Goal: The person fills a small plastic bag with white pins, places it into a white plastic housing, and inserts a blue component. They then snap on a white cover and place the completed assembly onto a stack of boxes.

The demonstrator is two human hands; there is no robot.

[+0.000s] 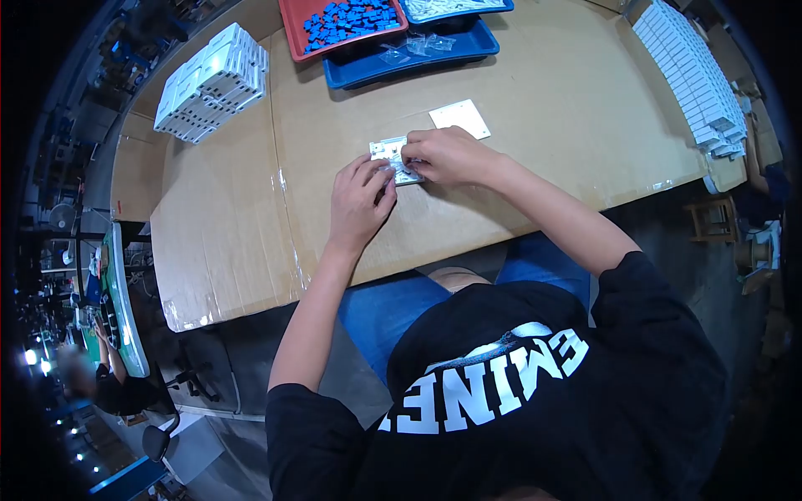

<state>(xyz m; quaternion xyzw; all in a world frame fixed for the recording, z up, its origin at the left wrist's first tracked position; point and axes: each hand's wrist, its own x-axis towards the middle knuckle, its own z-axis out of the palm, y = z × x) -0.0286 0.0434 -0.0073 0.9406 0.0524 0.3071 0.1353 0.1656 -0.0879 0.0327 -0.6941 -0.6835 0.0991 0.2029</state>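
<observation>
A small white plastic housing [386,150] with raised details inside lies on the cardboard-covered table in front of me. My left hand [359,199] holds it at its left and near edge, with bent fingers reaching over the side. Over its right part is my right hand [451,157], with thumb and fingers pinched together and pressed down into the housing. Whatever sits between those fingertips is hidden. Just beyond my right hand rests a flat white cover plate [464,118] with small holes near its corners.
At the back stand a red tray [334,46] of blue parts [351,21], a blue tray [368,77] with clear plastic bags, and another blue tray of white pieces [443,7]. White housings are stacked at left [213,83] and right [689,75]. A person [117,384] sits far left.
</observation>
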